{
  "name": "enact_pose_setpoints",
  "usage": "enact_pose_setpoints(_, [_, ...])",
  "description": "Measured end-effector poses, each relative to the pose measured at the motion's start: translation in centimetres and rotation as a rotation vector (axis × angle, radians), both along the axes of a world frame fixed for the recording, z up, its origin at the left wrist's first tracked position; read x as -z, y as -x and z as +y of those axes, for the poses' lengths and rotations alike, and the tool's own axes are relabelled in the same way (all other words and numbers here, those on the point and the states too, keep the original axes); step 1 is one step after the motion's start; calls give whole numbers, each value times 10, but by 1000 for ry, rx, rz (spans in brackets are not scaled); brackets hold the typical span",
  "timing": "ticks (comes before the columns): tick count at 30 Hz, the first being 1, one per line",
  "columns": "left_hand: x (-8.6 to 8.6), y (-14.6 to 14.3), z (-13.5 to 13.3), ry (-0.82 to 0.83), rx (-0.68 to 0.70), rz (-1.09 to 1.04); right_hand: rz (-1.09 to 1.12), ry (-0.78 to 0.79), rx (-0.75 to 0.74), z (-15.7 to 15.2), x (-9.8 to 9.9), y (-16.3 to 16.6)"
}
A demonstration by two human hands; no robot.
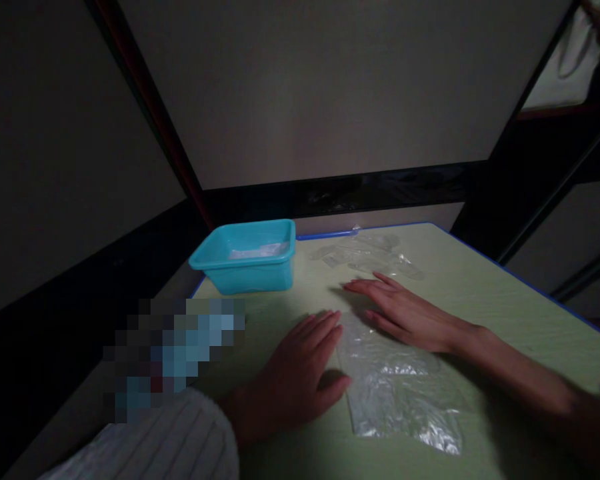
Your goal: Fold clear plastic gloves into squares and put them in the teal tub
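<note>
Your left hand (300, 373) lies open at the left edge of the near plastic (390, 393); your right hand (397, 308), fingers extended, is over its top; light outward strokes would likely smooth its wrinkles against the counter (480, 280); far plastic (373, 255) and tub (250, 275) sit beyond.

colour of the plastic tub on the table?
The tub is turquoise all over, rim included; it shows best in the head view.

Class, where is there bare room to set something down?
Bare table shows right of the far clear plastic, and in a smaller gap between the turquoise tub and right hand. It's crowded around the near clear plastic, the left hand alongside.
</note>
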State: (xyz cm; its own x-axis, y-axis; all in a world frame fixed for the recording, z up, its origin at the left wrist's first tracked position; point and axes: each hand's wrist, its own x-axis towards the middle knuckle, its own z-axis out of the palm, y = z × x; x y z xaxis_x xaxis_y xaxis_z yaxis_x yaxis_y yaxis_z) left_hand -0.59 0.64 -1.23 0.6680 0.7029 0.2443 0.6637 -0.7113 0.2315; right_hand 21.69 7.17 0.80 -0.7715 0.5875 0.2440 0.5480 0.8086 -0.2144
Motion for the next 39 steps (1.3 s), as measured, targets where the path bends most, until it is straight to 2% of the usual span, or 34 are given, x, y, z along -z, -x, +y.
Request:
enact_pose_setpoints(9, [-6,-4,-2,211,-34,198,5,-27,18,1,-1,-3])
enact_pose_setpoints(19, [-13,14,15,247,-136,267,-12,-49,24,4,-3,-7])
enact_pose_setpoints(25, [-11,16,19,219,-150,218,-2,-92,104,17,-8,-25])
enact_pose_setpoints(31, [-8,11,16,225,-91,156,28,31,108,27,-9,-42])
enact_pose_setpoints(39, [-7,9,16,276,-76,191,-11,230,103,28,-7,-42])
